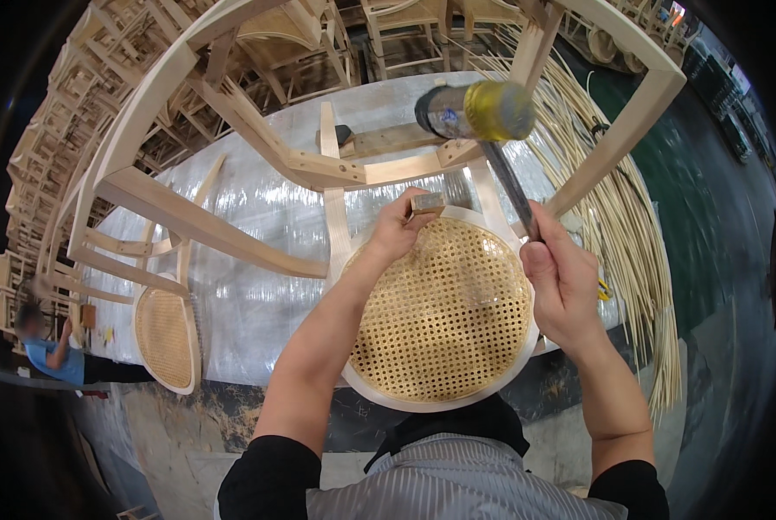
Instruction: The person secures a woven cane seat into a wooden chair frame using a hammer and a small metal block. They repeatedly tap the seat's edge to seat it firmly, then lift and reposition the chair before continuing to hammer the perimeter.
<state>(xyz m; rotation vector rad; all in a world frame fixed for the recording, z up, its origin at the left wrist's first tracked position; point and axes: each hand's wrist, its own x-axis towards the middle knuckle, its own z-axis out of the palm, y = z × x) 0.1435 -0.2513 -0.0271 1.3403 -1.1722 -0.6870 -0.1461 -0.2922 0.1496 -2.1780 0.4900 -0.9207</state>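
My right hand (563, 282) is wrapped round the handle of a mallet (475, 113). Its head, dark at one end and translucent yellow at the other, is raised above the work and slightly blurred. My left hand (398, 227) pinches a small wooden block (428, 204) at the far rim of a round woven cane panel (440, 334). A pale wooden ring (372, 392) surrounds the cane. This panel belongs to an unfinished wooden chair (215, 221) lying on its back part, with curved legs and rails rising beyond my hands.
Plastic film covers the worktable (258, 321). Long cane strips (635, 277) lie along its right side. A second chair with a cane panel (166, 338) rests at the left, near a person in a blue top (54, 357). Many chair frames (84, 130) are stacked behind.
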